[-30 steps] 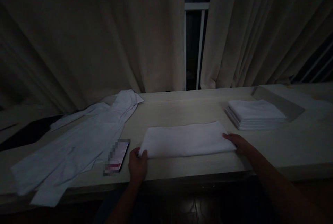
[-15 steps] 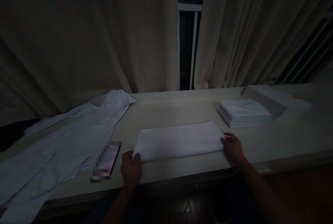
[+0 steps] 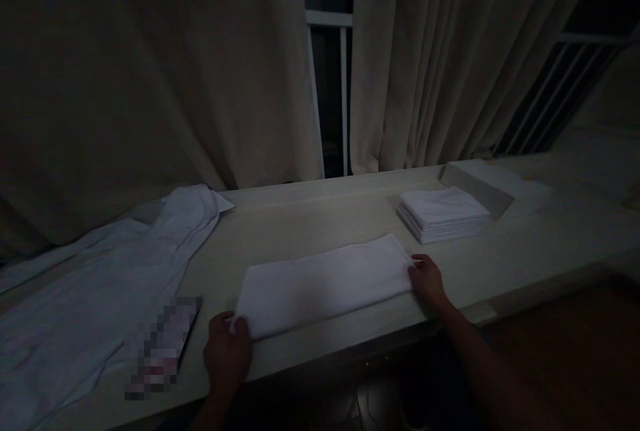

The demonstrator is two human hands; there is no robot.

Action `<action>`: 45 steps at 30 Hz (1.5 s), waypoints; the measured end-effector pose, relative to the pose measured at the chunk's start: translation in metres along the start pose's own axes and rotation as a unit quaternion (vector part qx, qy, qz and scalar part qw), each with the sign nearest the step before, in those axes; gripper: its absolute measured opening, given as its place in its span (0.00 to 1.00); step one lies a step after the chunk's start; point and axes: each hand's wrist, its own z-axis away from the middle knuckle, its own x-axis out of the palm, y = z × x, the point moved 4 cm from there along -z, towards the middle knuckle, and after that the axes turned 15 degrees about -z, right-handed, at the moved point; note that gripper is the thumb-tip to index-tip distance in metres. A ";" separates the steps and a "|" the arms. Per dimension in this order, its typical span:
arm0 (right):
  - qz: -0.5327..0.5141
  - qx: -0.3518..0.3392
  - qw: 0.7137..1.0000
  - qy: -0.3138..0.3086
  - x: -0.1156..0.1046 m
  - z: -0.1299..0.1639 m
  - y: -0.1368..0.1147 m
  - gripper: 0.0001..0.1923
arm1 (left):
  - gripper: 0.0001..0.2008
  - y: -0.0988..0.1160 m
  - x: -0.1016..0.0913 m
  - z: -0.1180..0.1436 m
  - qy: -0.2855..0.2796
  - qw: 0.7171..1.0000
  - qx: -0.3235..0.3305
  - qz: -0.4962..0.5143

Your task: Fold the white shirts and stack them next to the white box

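Both forearms reach in from the near edge of the table point(image 3: 320, 211). Left hand point(image 3: 226, 351): palm down, fingers curled over the near-left corner of the folded cloth point(image 3: 325, 282), pinching it. Right hand point(image 3: 427, 281): palm down, fingertips pressed on the cloth's right end; a closed grasp cannot be told. The cloth lies flat between the hands. Just left of the left hand lies a phone point(image 3: 163, 344), beyond it loose sheets point(image 3: 100, 284). Up and right of the right hand sits a stack point(image 3: 443, 214), apart.
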 end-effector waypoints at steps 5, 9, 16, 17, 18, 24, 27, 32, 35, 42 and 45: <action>-0.054 0.047 0.997 0.010 0.001 -0.004 0.007 0.21 | 0.22 -0.002 0.002 0.000 0.009 1.000 0.010 -0.004; -0.059 0.063 0.996 0.010 -0.001 -0.006 0.008 0.20 | 0.22 -0.002 0.002 -0.001 -0.002 1.000 -0.001 -0.009; -0.035 0.037 0.999 -0.007 -0.001 -0.008 0.006 0.21 | 0.23 0.007 -0.011 0.002 0.043 0.997 0.045 -0.036; -0.031 0.026 0.999 -0.004 -0.001 -0.007 0.005 0.20 | 0.23 0.013 -0.016 0.005 0.072 0.993 0.078 -0.049; -0.026 0.011 1.000 0.001 0.000 -0.007 0.004 0.20 | 0.23 0.020 -0.020 0.010 0.098 0.986 0.117 -0.061; 0.011 -0.036 0.999 0.014 0.001 -0.001 -0.005 0.17 | 0.24 0.100 -0.007 0.049 0.037 0.920 0.370 -0.121; 0.016 -0.033 0.999 -0.001 0.002 -0.001 -0.005 0.16 | 0.30 0.138 0.020 0.041 -0.040 0.899 0.411 -0.146; 0.035 -0.016 0.999 -0.017 0.007 -0.005 0.000 0.14 | 0.34 0.165 0.056 -0.015 -0.115 0.898 0.385 -0.176; 0.047 -0.004 0.999 -0.023 0.010 -0.008 0.001 0.13 | 0.33 0.169 0.064 -0.032 -0.118 0.894 0.390 -0.189; 0.027 0.022 0.999 -0.011 0.011 -0.011 0.001 0.13 | 0.31 0.170 0.057 -0.024 -0.046 0.911 0.373 -0.170; 0.029 0.012 0.999 -0.007 0.008 -0.012 0.001 0.15 | 0.32 0.170 0.054 -0.028 -0.077 0.911 0.364 -0.179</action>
